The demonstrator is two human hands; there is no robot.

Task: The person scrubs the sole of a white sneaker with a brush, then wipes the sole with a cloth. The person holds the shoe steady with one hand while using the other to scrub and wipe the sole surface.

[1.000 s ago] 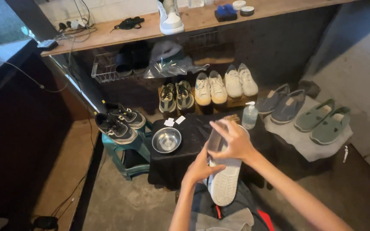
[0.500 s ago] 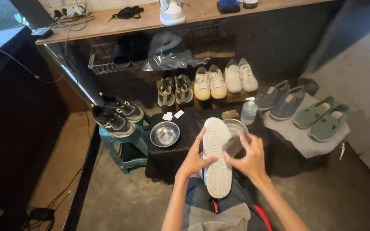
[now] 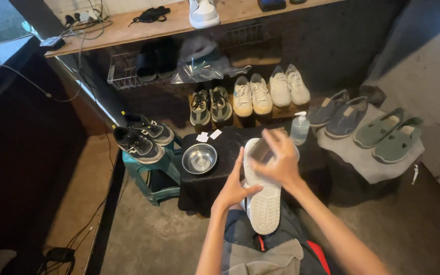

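Overhead, right hand [image 3: 276, 160] probably scrubbing upturned shoe [image 3: 263, 203]; left hand [image 3: 235, 188] steadying

Two small white paper tags [image 3: 208, 136] lie on the black-draped table's far left corner; a crumpled clear plastic bag [image 3: 204, 69], possibly packaging, sits under the wooden shelf

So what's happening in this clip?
A seated person holds a white shoe sole-up over their lap. The left hand steadies its side, while the right hand presses a dark object, probably a brush, against the sole near the toe. A steel bowl and pump bottle stand on the black-covered table ahead.
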